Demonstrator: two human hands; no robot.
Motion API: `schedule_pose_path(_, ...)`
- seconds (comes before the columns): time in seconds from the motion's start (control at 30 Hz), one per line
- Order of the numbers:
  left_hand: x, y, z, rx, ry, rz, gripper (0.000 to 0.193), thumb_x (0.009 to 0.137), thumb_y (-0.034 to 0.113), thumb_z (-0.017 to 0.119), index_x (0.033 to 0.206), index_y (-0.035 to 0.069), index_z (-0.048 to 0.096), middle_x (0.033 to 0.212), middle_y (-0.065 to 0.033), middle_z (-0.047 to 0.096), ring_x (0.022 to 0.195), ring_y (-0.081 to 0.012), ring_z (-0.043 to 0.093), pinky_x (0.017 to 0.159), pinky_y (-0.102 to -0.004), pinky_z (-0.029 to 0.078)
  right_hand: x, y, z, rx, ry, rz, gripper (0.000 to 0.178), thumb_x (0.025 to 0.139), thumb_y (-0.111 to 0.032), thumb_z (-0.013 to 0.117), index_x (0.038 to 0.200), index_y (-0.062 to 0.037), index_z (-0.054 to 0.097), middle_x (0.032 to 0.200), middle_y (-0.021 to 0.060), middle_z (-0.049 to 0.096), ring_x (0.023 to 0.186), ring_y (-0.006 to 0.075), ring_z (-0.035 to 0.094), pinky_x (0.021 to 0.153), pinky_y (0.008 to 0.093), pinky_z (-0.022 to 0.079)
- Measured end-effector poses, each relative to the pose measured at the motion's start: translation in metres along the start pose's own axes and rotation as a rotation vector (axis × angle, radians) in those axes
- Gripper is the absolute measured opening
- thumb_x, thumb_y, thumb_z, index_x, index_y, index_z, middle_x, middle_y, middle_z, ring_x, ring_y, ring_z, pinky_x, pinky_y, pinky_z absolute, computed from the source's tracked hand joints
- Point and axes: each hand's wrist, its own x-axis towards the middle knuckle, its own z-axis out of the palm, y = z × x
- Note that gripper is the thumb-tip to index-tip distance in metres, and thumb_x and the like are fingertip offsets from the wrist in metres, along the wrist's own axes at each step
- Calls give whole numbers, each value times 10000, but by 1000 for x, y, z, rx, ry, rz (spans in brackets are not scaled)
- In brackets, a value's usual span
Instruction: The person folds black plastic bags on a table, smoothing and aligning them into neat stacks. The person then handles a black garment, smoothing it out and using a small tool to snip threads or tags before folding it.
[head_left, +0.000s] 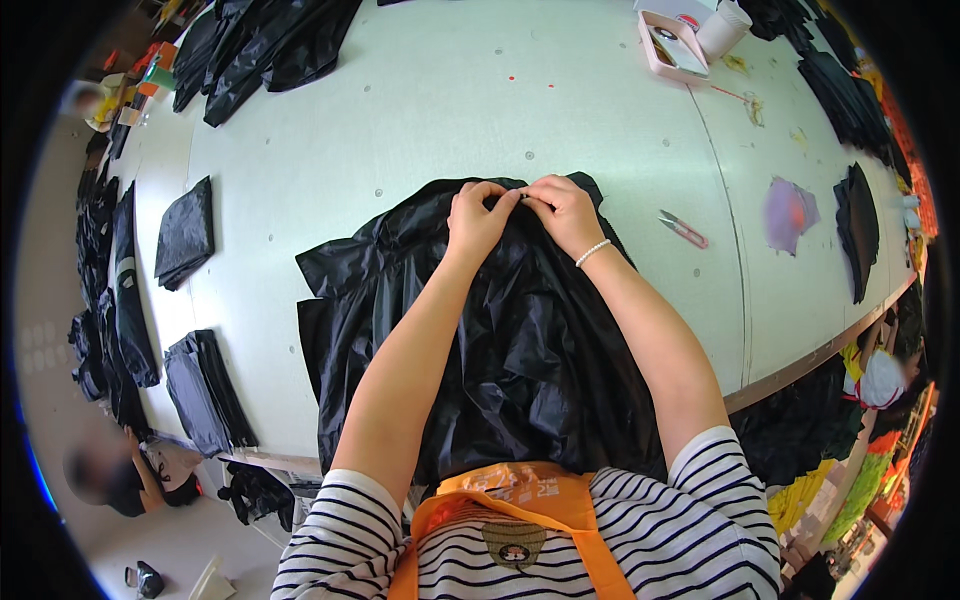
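A shiny black garment [520,340] lies in front of me, spread over the table and hanging past its near edge. Both hands meet at its far edge. My left hand [480,215] pinches the black fabric between thumb and fingers. Close beside it, my right hand [562,212], with a pearl bracelet at the wrist, pinches the same edge. The small bit between the fingertips is too small to make out. Thread snips [684,229] with a pink handle lie on the table to the right of my right hand.
Folded black garments [207,390] lie along the left side, with a black pile [270,50] at the far left. A pink tray [673,48] and a white thread cone [724,28] stand at the far right. A purple cloth [789,215] lies right. A person [125,475] is at lower left.
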Motion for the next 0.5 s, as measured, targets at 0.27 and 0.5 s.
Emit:
schedule_pose_path(0.27, 7, 7, -7, -7, -105, -120, 254, 820, 214, 689, 775, -30, 636, 591, -33, 574, 556, -105, 499, 518, -272, 401, 8, -5, -15, -147, 21, -120, 57, 740, -77, 704, 793, -82, 682, 781, 49, 641, 753, 243, 607, 654, 347, 480)
schedule_pose_path(0.5, 11, 20, -6, 84, -72, -181, 249, 799, 222, 692, 782, -22, 644, 605, -79, 597, 544, -131, 516, 528, -289, 418, 7, -4, -13, -207, 82, -94, 44, 729, -86, 702, 763, -83, 674, 761, 43, 644, 765, 247, 605, 678, 358, 477)
